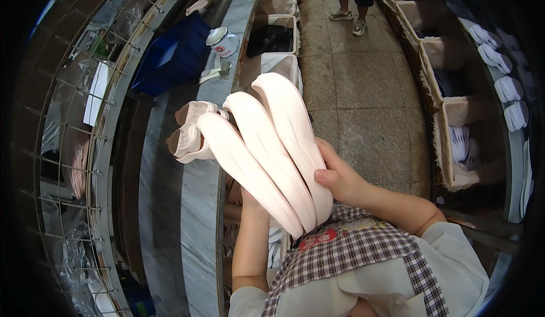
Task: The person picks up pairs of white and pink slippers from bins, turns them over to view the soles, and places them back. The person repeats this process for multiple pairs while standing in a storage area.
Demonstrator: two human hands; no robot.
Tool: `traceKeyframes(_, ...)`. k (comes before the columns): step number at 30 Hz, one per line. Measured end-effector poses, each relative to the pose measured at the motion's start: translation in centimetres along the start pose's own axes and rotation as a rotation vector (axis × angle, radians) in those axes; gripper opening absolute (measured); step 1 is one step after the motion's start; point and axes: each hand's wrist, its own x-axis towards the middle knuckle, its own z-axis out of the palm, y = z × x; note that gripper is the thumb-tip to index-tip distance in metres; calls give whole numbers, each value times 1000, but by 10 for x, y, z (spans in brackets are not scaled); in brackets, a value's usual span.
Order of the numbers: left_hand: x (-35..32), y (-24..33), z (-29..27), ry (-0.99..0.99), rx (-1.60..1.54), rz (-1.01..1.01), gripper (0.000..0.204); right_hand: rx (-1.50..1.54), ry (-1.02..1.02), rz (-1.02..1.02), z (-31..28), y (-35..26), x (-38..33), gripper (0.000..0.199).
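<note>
A fanned stack of pale pink shoe soles (264, 152) is held up in front of my body, with three of them showing side by side. My right hand (338, 175) grips the right side of the stack, its thumb pressed on the outermost sole. From below, my left hand (250, 199) holds the stack; its fingers are hidden behind the soles. Just beyond the left end of the stack, several pale pink sandals (196, 135) with perforated uppers sit at the edge of the grey marble bench (198, 220).
A blue crate (170, 55), a lidded enamel mug (224, 41) and a small tool (214, 73) stand farther along the bench. Wire mesh (85, 169) runs at left. Lined bins (460, 112) flank the tiled aisle (363, 78), where another person's legs (352, 4) show.
</note>
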Motion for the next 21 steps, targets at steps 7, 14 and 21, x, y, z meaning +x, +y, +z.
traceKeyframes(7,6,2,-1,-9,24,50,47,-31,-30,-44,-4,-4,-1,71)
traceKeyframes(14,7,9,-3,-7,70,74,47,-150,-25,-101,1,-8,-1,73)
traceKeyframes(21,9,8,-5,4,102,82,46,-191,-30,-141,2,-7,1,72)
